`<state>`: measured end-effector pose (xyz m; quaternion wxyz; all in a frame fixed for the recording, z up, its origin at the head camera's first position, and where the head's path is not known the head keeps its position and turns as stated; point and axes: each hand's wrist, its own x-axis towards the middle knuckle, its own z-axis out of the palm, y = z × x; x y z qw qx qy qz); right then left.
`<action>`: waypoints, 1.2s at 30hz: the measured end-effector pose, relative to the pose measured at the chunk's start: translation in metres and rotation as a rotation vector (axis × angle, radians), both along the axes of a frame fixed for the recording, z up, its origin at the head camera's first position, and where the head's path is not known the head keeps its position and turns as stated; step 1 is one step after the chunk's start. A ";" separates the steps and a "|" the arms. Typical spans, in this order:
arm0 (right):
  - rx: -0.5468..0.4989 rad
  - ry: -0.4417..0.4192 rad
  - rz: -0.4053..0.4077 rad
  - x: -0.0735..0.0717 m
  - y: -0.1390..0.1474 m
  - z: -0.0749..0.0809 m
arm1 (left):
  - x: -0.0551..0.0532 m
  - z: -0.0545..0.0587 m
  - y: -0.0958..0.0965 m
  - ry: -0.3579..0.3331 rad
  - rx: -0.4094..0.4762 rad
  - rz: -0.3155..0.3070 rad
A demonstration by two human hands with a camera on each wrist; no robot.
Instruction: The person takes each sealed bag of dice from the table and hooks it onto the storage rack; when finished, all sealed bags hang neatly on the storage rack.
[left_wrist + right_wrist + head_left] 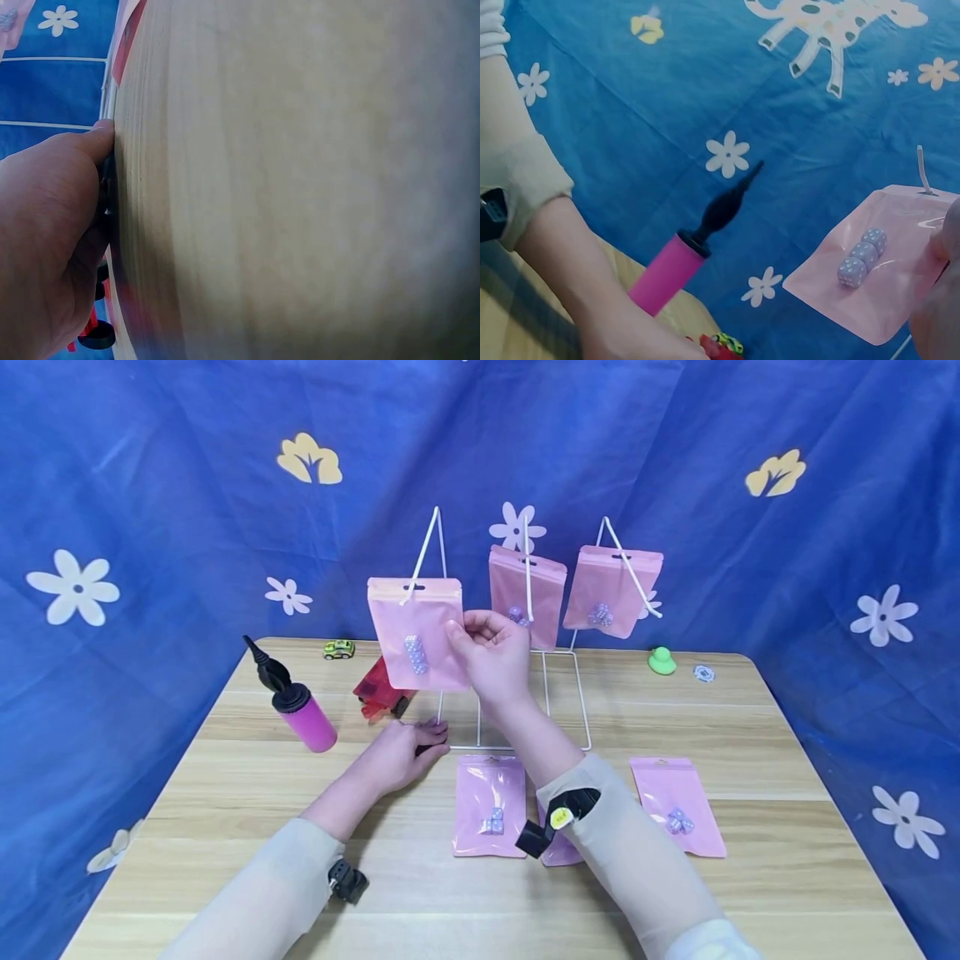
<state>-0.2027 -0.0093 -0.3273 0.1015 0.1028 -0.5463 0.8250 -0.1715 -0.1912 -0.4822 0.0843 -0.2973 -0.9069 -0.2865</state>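
A white wire display rack (pixel 581 702) stands on the table with three angled arms. My right hand (pixel 498 656) pinches the right edge of a pink zip bag (pixel 386 635) between thumb and fingers. Purple dice (pixel 862 258) show through its front. The bag's hang hole is at the tip of the rack's left arm, and the wire end appears to pass through it. Two other pink bags, the middle bag (pixel 543 585) and the right bag (pixel 611 581), hang from the other arms. My left hand (pixel 408 756) holds the rack's front left base corner between thumb and fingers.
Pink bags with dice lie in front of the rack: the left bag (pixel 480 785), one partly under my right forearm, and the right bag (pixel 667 785). Left stand a pink pump (pixel 311 722), a red toy vehicle (pixel 378 689) and a small car (pixel 339 649). A green duck (pixel 662 661) sits back right.
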 end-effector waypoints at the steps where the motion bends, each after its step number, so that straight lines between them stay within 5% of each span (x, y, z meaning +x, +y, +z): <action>1: -0.003 -0.007 -0.007 -0.003 -0.001 0.000 | 0.000 0.000 0.000 -0.002 -0.006 0.004; 21: 0.075 -0.036 -0.133 -0.054 -0.013 0.001 | 0.001 0.003 0.001 -0.056 -0.036 0.032; 36: 0.168 0.017 0.015 -0.046 0.015 -0.009 | 0.000 0.003 -0.001 -0.037 -0.027 0.010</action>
